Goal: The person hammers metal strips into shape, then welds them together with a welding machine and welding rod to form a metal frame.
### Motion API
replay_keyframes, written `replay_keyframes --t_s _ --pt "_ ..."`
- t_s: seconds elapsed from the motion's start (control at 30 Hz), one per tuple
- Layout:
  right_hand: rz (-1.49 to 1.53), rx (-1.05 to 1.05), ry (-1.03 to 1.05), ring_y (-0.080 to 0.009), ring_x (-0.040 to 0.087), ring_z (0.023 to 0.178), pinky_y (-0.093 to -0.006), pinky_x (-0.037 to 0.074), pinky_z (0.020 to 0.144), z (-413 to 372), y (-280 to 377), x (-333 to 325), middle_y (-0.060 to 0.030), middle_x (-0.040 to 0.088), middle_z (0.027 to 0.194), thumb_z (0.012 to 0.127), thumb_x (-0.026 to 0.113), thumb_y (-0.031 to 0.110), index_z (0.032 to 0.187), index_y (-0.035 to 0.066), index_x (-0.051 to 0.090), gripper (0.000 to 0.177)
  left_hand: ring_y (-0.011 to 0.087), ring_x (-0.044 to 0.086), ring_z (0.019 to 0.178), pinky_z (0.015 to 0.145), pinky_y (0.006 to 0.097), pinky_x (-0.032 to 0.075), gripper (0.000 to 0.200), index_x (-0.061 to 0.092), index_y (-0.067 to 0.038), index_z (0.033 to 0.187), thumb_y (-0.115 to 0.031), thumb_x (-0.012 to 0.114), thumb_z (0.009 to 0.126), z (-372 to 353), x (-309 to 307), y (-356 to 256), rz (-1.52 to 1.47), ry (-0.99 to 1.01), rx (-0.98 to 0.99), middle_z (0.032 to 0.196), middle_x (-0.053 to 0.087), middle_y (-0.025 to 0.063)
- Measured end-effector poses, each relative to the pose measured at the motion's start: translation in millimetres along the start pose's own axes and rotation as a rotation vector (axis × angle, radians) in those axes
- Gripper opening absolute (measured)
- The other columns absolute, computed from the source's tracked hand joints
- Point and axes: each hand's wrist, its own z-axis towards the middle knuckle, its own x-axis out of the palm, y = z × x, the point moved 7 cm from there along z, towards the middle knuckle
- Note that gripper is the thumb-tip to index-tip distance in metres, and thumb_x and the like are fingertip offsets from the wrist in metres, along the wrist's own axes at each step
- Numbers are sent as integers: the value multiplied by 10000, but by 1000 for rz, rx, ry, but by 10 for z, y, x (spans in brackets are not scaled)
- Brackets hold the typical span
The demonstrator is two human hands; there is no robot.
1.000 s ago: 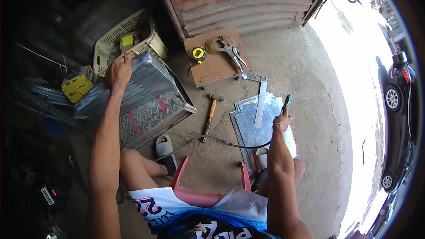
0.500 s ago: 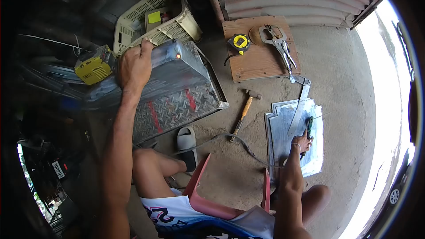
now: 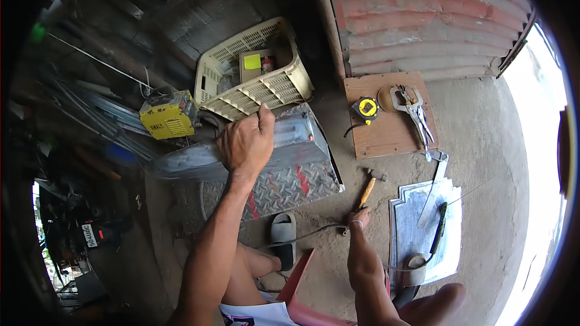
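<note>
My left hand (image 3: 248,142) is closed over the top edge of a grey sheet-metal piece (image 3: 290,139), which stands on a diamond-plate surface (image 3: 281,190) with red stripes. Low on the floor, my right hand (image 3: 360,217) is wrapped around the handle of a hammer (image 3: 368,192), whose head points away from me. To its right, a welding electrode holder (image 3: 440,229) with a thin rod lies on stacked, notched metal sheets (image 3: 411,235). A flat metal bar (image 3: 434,202) also rests across these sheets.
A wooden board (image 3: 383,142) carries a tape measure (image 3: 365,108) and a locking C-clamp (image 3: 414,111). Behind the metal piece are a cream plastic crate (image 3: 260,93) and a yellow machine (image 3: 169,118). A cable (image 3: 308,233) crosses the floor by my slippered foot (image 3: 284,235).
My right hand has let go of the electrode holder, leaving it on the sheets, and moved left to the hammer's handle. My left hand stays on the metal piece. The view has shifted.
</note>
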Motion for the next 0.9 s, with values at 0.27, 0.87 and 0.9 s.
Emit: replay_keyframes --t_s 0.27,0.87,0.9 --pt "863 261 318 -218 491 385 -375 410 358 -115 25 -353 -64 469 548 795 647 167 981 61 553 234 424 652 654 635 542 491 534 703 -49 666 -418 479 981 -30 1 16 0 45 19 673 666 192" --pt "1206 -749 267 -62 436 508 -236 390 475 -1791 1251 -3327 41 469 679 997 628 204 1325 48 503 383 436 688 754 707 526 538 566 738 -43 812 -481 424 983 -19 36 32 -4 180 -28 787 715 196" --pt "1207 -699 314 -57 413 486 -235 363 451 -2054 1322 -3566 47 452 666 1012 607 251 1311 53 503 373 432 687 788 729 532 529 586 738 -40 818 -508 423 976 3 156 96 -30 165 -3 812 713 203"
